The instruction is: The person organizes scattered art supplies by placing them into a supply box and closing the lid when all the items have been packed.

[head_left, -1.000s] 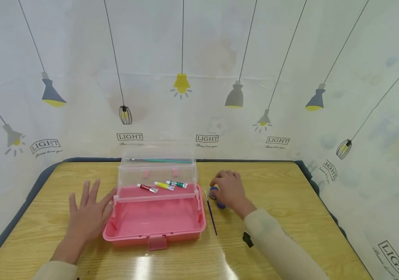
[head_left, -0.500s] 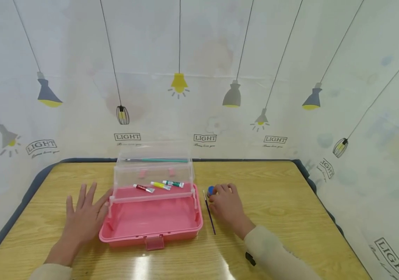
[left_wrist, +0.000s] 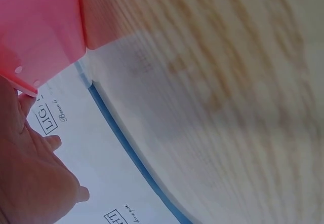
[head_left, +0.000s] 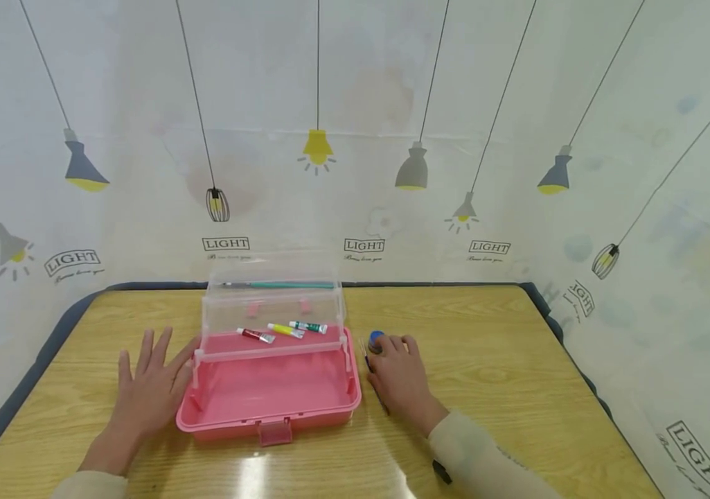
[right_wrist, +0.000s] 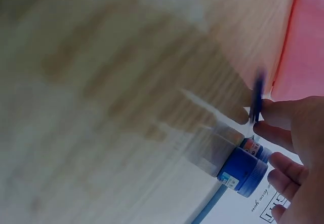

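Having shifted from the blue-lidded paint jars (right_wrist: pixel 240 169) onto the slim blue paintbrush (right_wrist: pixel 257 95) within the last second, my right hand (head_left: pixel 401 378) is pinching that brush between thumb and fingertip, just right of the open pink box (head_left: pixel 273 388). The jars are standing past it, toward the back edge of the desk (head_left: pixel 504 360). Red (head_left: pixel 256 335), yellow (head_left: pixel 285 330) and green paint tubes (head_left: pixel 307 327) are lying at the box's rear. Nearer the desk's left edge, my left hand (head_left: pixel 149 398) is spreading loosely, a fingertip touching the box's left end.
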### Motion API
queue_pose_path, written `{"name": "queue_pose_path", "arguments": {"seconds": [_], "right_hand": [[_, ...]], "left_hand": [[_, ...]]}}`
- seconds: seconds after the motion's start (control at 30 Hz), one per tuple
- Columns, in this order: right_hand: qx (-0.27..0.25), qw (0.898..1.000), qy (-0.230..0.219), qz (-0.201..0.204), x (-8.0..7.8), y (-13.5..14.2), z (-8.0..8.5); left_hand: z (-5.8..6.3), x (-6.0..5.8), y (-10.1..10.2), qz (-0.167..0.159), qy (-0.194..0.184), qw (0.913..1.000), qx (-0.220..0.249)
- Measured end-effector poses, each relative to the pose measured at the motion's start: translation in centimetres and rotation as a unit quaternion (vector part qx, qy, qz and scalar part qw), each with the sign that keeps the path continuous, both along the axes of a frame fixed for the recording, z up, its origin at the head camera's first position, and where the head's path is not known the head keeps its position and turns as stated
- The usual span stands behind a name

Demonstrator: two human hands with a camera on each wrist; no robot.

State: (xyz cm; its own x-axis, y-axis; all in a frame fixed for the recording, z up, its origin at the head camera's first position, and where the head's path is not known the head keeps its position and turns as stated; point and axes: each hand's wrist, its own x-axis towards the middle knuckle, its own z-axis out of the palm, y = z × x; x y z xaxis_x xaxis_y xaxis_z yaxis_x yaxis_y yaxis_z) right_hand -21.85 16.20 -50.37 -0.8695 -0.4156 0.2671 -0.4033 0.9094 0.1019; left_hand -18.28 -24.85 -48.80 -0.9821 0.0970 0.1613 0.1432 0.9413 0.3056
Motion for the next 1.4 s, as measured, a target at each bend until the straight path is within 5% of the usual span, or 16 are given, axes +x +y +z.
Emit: {"name": "queue_pose_path", "arguments": {"seconds": [0.27,0.6,0.9,1.4], "right_hand": [[-0.020,0.999,-0.030,-0.018,0.3,-0.2,-0.2],[-0.011,0.999,0.009,-0.035,0.3,-0.3,-0.4],[0.020,0.997,-0.001,-0.072,-0.1,-0.6,-0.4],[-0.001,0.995,0.011,-0.098,-0.4,-0.1,1.1]], "left_hand": [[-0.1,0.0,-0.1,0.004,-0.009,1.0000,0.001],[-0.1,0.1,0.0,0.003,-0.016,0.9999,0.002],[-0.1,0.1,0.1,0.003,-0.016,0.9999,0.001],[0.2,0.2,0.3,0.005,-0.024,0.9997,0.001]]}}
